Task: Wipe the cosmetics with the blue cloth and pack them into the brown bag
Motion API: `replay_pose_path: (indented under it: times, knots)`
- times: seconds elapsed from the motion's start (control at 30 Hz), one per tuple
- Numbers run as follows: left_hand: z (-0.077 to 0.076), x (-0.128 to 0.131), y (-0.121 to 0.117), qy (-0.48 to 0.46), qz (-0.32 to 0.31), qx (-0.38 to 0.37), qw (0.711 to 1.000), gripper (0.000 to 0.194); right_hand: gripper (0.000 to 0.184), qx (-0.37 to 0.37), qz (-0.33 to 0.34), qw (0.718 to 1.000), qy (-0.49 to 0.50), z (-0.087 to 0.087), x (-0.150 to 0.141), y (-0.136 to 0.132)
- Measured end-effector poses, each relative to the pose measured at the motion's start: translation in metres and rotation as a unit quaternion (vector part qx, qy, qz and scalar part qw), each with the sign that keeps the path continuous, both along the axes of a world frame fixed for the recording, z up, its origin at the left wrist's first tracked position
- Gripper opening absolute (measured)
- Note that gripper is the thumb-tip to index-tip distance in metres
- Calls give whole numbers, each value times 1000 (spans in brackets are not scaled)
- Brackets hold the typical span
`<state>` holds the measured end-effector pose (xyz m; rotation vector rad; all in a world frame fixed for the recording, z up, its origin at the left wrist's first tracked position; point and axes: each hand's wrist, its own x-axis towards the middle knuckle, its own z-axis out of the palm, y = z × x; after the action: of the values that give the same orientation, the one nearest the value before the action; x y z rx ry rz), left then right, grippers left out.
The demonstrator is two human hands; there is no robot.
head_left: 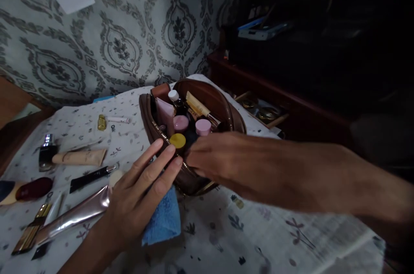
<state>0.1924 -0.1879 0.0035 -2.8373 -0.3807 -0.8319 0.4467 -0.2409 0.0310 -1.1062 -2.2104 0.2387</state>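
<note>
A brown zippered makeup bag [237, 124] sits unzipped on the cloth-covered table. My left hand [139, 187] has its fingers stretched out, their tips against the bag's near rim, over a blue cloth [164, 218]. Into the bag reaches my right hand [210, 151], its fingers bent down and hidden inside, so what they hold does not show. Around it in the bag are a yellow-lidded jar [177, 140], a pink-lidded jar [203, 127], another pink round container [180, 123], a pale pink tube [165, 112], a white-capped bottle [174, 96] and a yellow tube [197, 104].
Cosmetics lie at the left: a beige tube [80, 157], a dark bottle [47, 155], a black tube [92, 178], a shiny pink tube [77, 211] and a small gold bottle [101, 123]. Behind the bag is a patterned wall [129, 28]. An open drawer [263, 112] is at right.
</note>
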Motion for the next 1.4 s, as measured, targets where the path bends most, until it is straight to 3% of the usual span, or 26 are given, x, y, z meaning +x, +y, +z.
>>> replay_pose_path:
  times: [0.07,0.17,0.3,0.43,0.57,0.67,0.77,0.87,1.0,1.1,1.27,1.4]
  knots:
    - [1,0,0,6,-2,-4,1000,51,33,16,13,998,-60,5,-4,-20]
    - [2,2,-3,3,7,-13,1000,52,46,61,-28,991,-116,13,-10,-42]
    - [-1,0,-9,-12,12,-11,1000,53,53,98,-59,985,-128,2,-13,-50]
    - [-12,-17,-10,-31,52,7,998,55,42,104,-84,983,-128,-21,-15,-43]
    - [-25,-45,-1,33,106,-43,993,53,25,147,-136,978,-53,-25,-29,-36]
    - [-32,-72,10,81,167,-138,973,52,19,201,-129,971,10,-22,-43,-34]
    - [-39,-97,18,93,247,-192,945,54,18,204,-75,975,38,-25,-60,-32]
    - [-44,-115,21,76,302,-211,926,54,17,201,-40,979,23,-31,-77,-29]
    - [-43,-128,29,71,349,-221,908,58,15,230,-71,970,12,-39,-98,-25]
    - [-41,-138,47,50,430,-236,870,59,14,246,-63,967,28,-48,-115,-24]
    - [-48,-168,97,-22,525,-257,811,55,19,152,21,986,65,-69,-142,-16]
    - [-61,-183,128,-63,515,-286,805,62,17,60,54,993,87,-85,-155,5]
